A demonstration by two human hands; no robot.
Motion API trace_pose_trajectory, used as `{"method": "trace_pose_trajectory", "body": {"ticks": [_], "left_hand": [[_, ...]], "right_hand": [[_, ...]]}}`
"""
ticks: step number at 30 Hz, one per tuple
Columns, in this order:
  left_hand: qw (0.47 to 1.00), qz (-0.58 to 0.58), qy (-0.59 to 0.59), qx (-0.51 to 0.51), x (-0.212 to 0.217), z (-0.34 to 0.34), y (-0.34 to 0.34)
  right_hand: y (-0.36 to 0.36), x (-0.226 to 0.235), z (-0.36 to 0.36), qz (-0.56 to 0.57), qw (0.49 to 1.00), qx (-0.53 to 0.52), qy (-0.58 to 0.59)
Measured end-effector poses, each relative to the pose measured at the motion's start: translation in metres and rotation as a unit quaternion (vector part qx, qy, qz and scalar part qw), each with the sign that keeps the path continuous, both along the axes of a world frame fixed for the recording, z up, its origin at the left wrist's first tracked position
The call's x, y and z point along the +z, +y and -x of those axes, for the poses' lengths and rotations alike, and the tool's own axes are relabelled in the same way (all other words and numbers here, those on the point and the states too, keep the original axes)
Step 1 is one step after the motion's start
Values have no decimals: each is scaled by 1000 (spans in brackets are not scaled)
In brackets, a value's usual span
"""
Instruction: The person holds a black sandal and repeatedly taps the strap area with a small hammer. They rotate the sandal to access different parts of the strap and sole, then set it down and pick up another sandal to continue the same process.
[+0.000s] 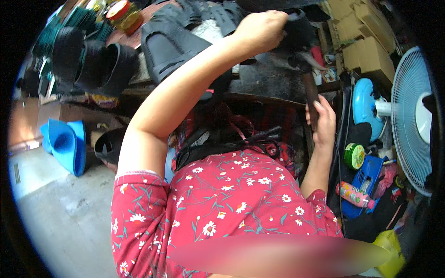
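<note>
My left arm reaches across the upper middle, and my left hand (pixel 262 31) is closed at the edge of a black curved slipper-like piece (pixel 300 31). Below it, on the right, my right hand (pixel 324 119) wraps round the dark brown handle of a hammer (pixel 309 88). The hammer's dark head points up toward the black piece; blur hides whether they touch. Left of my left hand, several black slipper uppers (pixel 174 48) lie on the cluttered work table (pixel 262 78). More black curved pieces (pixel 88 65) stand at the table's left end.
A red-lidded jar (pixel 124 16) stands at the back left. Blue curved foam pieces (pixel 65 143) rest at lower left. A large fan (pixel 412 120), a green tub (pixel 354 156), a pink bottle (pixel 354 194) and a blue basket (pixel 371 173) crowd the right, below cardboard boxes (pixel 368 55).
</note>
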State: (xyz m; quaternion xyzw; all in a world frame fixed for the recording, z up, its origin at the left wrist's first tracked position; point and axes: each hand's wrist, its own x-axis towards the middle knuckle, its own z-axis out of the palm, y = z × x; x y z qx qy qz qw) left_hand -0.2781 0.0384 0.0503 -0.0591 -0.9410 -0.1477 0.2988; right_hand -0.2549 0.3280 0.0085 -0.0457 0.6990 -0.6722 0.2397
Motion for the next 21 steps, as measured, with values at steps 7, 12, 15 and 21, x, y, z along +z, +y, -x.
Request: {"method": "trace_pose_trajectory", "body": {"ticks": [7,12,15,21], "left_hand": [[992,-37,70,-101,33,-41,-20],[988,73,-69,119,43,-151,-74],[962,102,-197,156,16,-182,-67],[952,70,-212,210,-11,-188,-53]], "right_hand": [[-7,19,-23,263,950,162,38],[-35,23,-9,151,962,92,210],[-59,21,0,86,971,100,197],[-112,20,-6,-13,941,189,282]]}}
